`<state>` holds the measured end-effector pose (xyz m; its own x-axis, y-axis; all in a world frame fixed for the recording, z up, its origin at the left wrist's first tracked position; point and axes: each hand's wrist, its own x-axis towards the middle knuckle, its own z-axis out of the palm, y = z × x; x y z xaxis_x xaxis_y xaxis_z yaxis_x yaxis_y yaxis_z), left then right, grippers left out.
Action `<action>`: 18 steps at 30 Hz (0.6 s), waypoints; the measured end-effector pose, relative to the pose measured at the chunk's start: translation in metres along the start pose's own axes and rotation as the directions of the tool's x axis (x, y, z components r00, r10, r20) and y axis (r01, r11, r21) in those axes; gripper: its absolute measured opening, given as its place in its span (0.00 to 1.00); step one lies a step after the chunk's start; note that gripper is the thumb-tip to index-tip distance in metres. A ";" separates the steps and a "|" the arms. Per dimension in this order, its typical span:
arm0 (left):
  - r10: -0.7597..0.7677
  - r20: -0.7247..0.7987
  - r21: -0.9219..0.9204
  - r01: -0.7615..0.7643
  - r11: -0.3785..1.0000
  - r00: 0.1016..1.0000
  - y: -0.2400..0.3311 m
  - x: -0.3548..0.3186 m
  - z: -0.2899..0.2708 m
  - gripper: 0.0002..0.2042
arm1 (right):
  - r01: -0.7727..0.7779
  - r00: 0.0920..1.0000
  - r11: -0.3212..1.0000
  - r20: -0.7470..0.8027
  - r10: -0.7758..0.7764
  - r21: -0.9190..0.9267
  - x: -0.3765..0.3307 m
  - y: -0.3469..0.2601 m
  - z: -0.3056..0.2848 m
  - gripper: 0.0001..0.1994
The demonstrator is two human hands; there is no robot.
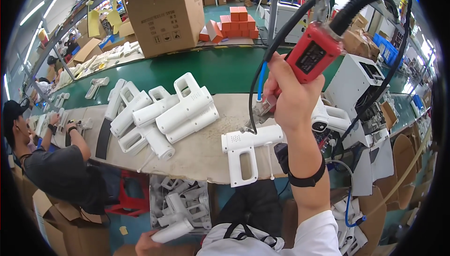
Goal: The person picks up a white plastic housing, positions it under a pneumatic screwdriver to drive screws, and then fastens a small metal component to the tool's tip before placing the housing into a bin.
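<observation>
Housing (253, 139), white and pistol-shaped, lies on the tan bench sheet (201, 168) in front of the person. Its barrel forms the long axis, running left to right and rising slightly to the right; its looped handle points toward the person's lap. A thin white rod (270, 160) shows just right of the handle.

The right hand (293, 97) is above and to the right of the housing, fingers wrapped firmly around a red power tool (318, 49). The tool's metal nose (263, 109) slants down and left toward the barrel's upper edge. Governing relation: the housing lies below and to the left of this grip, barrel set across the line of the nose. The right hand is clearly the nearer of the two. Contact between nose and barrel cannot be confirmed.

The left hand (147, 243) is well apart, low and to the left of the housing, grasping one end of a second white unit (174, 230) near a heap of similar units (177, 203) below bench level.

Left of the housing, on the same sheet, is a group of white units (185, 115), some stacked. Beyond the housing runs a green bench surface (234, 75), with a large brown carton (164, 17) past it to the left. A white machine (349, 85) stands to the right; a co-worker (61, 171) is far left.
</observation>
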<state>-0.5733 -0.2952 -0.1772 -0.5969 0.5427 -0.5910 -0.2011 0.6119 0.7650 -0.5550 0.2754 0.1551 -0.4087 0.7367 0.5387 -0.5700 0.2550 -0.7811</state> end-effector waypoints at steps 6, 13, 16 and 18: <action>-0.034 -0.492 0.200 0.151 0.968 0.870 -0.043 0.031 0.020 0.35 | 0.010 0.999 0.999 0.051 -0.008 -0.030 -0.004 0.004 0.015 0.08; 0.206 -0.742 0.412 0.191 0.891 0.639 -0.044 0.110 0.048 0.36 | 0.013 0.999 0.999 0.051 -0.015 0.048 -0.009 0.006 0.025 0.07; 0.135 -0.630 0.510 0.276 0.815 0.765 -0.068 0.140 0.052 0.36 | -0.045 0.998 0.998 0.056 0.043 0.041 -0.009 0.006 0.025 0.07; 0.195 -0.648 0.624 0.366 0.691 0.736 -0.043 0.142 0.061 0.33 | -0.113 0.993 0.993 0.033 0.113 0.016 -0.009 0.007 0.023 0.06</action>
<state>-0.6018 -0.2092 -0.3101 -0.9820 0.1461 -0.1198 0.1272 0.9801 0.1527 -0.5716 0.2558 0.1521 -0.4938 0.7395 0.4575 -0.5312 0.1601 -0.8320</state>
